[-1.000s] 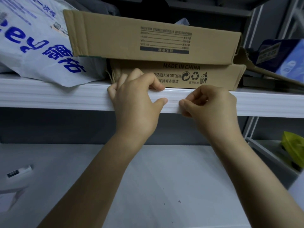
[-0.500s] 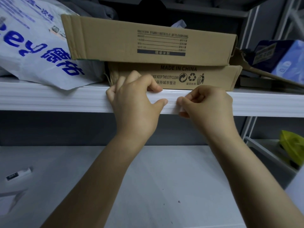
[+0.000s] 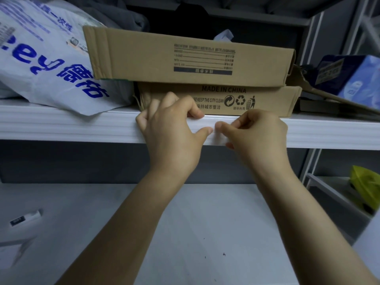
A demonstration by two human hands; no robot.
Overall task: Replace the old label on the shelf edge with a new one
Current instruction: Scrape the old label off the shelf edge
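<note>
A white label [image 3: 218, 138] lies on the front of the white shelf edge [image 3: 72, 128], hard to tell apart from it. My left hand [image 3: 172, 130] grips the shelf edge: its fingers curl over the top and its thumb presses the front just left of the label. My right hand [image 3: 259, 136] is at the label's right end, fingers curled, with thumb and fingertips pinching the label. The two thumbs nearly touch. The hand hides most of the label's right part.
Two flat cardboard boxes [image 3: 191, 58] are stacked on the shelf behind my hands. A white printed bag [image 3: 41, 64] lies to the left and a blue package [image 3: 353, 77] to the right. Below is a white surface [image 3: 205, 223] with a small marker-like item [image 3: 25, 219] at left. A yellow object [image 3: 366, 188] sits lower right.
My right thumb has slid left along the shelf edge, closing the gap to my left thumb. My left hand has kept its grip on the edge.
</note>
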